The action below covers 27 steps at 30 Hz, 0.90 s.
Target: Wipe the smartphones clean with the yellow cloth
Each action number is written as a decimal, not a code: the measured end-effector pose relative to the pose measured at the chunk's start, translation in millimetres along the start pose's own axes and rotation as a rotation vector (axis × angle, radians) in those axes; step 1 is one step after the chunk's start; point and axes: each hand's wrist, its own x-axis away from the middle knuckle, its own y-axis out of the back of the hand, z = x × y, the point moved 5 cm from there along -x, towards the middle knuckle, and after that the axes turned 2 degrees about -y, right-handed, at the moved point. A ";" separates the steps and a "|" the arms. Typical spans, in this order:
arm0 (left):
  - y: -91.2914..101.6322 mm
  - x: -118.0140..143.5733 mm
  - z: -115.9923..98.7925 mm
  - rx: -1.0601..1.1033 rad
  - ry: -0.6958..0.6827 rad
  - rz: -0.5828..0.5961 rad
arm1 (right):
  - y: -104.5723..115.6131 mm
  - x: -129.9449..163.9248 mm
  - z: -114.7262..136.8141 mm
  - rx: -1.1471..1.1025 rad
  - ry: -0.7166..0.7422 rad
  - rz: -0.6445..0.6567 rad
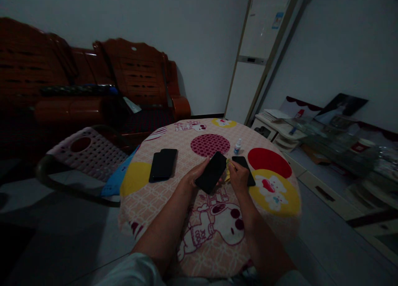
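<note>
A black smartphone [212,173] lies tilted in my left hand [196,174], its dark screen facing up above the table. My right hand [239,177] pinches a small yellow cloth [228,170] close to the phone's right edge; whether the cloth touches the phone I cannot tell. Partly behind that hand, a second dark phone [244,163] rests on the tablecloth. A little white bottle with a blue label [238,146] stands upright just beyond it. Off to the left lie dark flat devices [163,165], overlapping one another.
The round table has a patterned pink cloth [183,143]. At its left is a woven chair [83,149] with a blue cushion [116,178]. A carved wooden sofa [133,70] and a tall white air conditioner [248,78] stand behind. A cluttered glass-topped cabinet [329,136] runs along the right.
</note>
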 end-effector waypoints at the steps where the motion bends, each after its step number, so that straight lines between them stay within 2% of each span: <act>1: 0.3 0.1 -0.7 0.001 -0.009 -0.010 | -1.2 0.3 -0.1 -0.001 0.002 0.006; 7: 1.5 -1.9 -2.7 -0.023 -0.039 0.030 | -14.0 3.6 3.9 -0.015 0.053 0.096; 14: -5.3 -4.2 4.8 -0.121 -0.055 0.060 | -1.9 1.1 -0.2 0.041 -0.002 0.012; 21: -9.8 -4.5 12.8 -0.342 -0.046 0.029 | -0.6 2.9 7.0 -0.014 0.030 -0.009; 27: -14.5 -3.3 13.3 -0.440 -0.063 0.013 | -1.1 3.1 10.3 -0.040 0.065 -0.001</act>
